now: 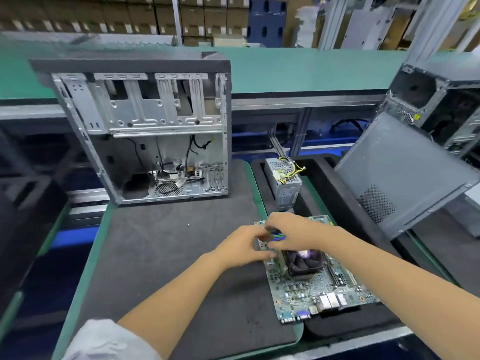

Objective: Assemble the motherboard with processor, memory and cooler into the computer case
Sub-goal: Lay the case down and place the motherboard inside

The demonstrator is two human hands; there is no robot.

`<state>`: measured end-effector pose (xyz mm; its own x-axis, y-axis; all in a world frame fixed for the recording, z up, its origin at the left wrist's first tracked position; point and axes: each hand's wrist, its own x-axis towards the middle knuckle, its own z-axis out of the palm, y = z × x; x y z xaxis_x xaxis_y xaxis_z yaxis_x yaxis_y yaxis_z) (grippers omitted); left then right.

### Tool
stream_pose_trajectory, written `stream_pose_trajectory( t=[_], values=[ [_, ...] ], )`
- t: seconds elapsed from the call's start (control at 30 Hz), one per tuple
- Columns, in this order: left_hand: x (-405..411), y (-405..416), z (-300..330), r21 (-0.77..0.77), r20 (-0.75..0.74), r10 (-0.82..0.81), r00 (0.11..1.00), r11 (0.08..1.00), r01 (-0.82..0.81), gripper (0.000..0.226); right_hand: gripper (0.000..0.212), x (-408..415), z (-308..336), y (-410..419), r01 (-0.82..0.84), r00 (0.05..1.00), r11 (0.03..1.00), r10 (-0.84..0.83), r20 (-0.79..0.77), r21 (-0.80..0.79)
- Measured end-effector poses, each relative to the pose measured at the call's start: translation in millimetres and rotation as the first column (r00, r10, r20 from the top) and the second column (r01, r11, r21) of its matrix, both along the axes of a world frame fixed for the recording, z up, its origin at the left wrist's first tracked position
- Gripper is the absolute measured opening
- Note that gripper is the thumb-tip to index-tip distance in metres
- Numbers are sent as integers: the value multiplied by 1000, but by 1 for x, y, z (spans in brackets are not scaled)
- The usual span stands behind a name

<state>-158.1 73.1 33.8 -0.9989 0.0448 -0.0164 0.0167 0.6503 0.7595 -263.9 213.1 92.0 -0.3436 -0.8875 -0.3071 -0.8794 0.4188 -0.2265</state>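
Hands: L hand [244, 245] + R hand [293, 233] on motherboard [309, 289] far edge, fingers curled; grip unclear, blurred.
Case [145, 131]: open, upright, behind.

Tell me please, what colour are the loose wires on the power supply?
Yellow and black wires, head view.

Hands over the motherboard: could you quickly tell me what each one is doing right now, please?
Left hand: fingers curled at the motherboard far edge; grip cannot be told.
Right hand: fingers bent over the memory slots; motion blur hides any grip.
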Motion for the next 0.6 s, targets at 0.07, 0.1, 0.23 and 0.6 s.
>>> stream_pose_trajectory(
  t=[0.07, 0.1, 0.23, 0.6],
  values=[
    [16, -24, 18, 22, -23, 37, 999, 999, -37, 16, 20, 16, 14, -34, 10, 1000, 999, -11, -28, -40],
    [24, -38, 27, 12, -28, 56, 998, 998, -56, 11, 18, 24, 20, -51, 10, 999, 998, -12, -36, -60],
    [58, -104, 48, -7, -57, 139, 989, 990, -140, 12, 15, 56, 31, -109, 34, 999, 982, -32, 18, -183],
    [98, -269, 48, 110, -173, 659, 732, 752, -650, 36, 36, 44, 0, -207, 518, 848, 836, -529, -16, -179]
  ],
)
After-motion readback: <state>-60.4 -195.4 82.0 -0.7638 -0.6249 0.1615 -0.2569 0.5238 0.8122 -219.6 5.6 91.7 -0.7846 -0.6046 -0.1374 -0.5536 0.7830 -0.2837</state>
